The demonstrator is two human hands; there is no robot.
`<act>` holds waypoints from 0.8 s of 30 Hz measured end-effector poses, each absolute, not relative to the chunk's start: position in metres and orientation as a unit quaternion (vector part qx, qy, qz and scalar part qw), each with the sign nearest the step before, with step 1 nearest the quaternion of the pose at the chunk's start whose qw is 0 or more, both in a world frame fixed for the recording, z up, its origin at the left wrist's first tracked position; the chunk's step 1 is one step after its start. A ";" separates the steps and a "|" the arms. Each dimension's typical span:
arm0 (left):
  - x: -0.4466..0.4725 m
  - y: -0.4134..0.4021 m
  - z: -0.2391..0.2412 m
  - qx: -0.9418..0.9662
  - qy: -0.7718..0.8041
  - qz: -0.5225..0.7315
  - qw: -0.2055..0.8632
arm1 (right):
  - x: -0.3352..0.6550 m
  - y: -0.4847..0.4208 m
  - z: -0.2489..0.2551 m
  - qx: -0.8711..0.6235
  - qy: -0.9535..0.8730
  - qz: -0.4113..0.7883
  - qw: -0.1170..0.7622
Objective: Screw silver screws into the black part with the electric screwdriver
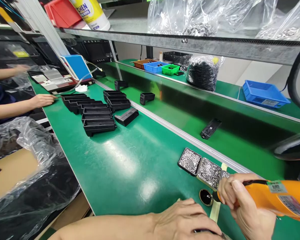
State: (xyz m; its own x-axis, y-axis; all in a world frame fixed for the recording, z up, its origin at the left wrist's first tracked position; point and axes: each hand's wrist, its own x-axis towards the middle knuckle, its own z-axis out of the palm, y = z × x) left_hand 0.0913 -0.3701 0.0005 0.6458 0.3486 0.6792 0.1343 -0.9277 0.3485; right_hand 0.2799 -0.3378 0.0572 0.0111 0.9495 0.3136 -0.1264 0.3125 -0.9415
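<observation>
Right hand (242,203): closed around the front of an orange electric screwdriver (282,196), thumb and fingers pinching just behind the dark nose, tool body running off toward the right edge. Tip aimed down and left, close above a small round black part (206,196) lying on the green bench mat (130,166).

Left hand (187,221): laid palm down at the bottom edge, fingers loosely curled over a dark piece that barely shows beneath them; a true grip cannot be told from this view.

Just beyond the screwdriver nose: a row of small black trays, the first with screws (190,161), the next with washers (210,173), touching one another along the aluminium rail (165,125).

Farther up the mat: a stack of black plastic housings (96,115) in staggered rows, one housing (127,116) lying apart beside them. On the conveyor beyond the rail, a single black part (210,128).

At far left, a co-worker's hand (41,100) resting on the mat edge.

Step in hand, as judged: fastening, with driver brought to the work held under the left hand. Next move calls for a screw seated on the bit, bit held square to the hole, and workpiece pinned firmly against turning.
</observation>
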 end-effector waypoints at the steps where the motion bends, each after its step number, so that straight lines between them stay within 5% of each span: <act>1: 0.091 -0.370 0.001 0.894 0.135 0.407 0.132 | 0.280 -0.338 0.056 -0.380 -0.543 0.448 0.600; 24: 0.093 -0.371 -0.004 0.910 0.145 0.356 0.153 | 0.283 -0.338 0.057 -0.384 -0.536 0.463 0.592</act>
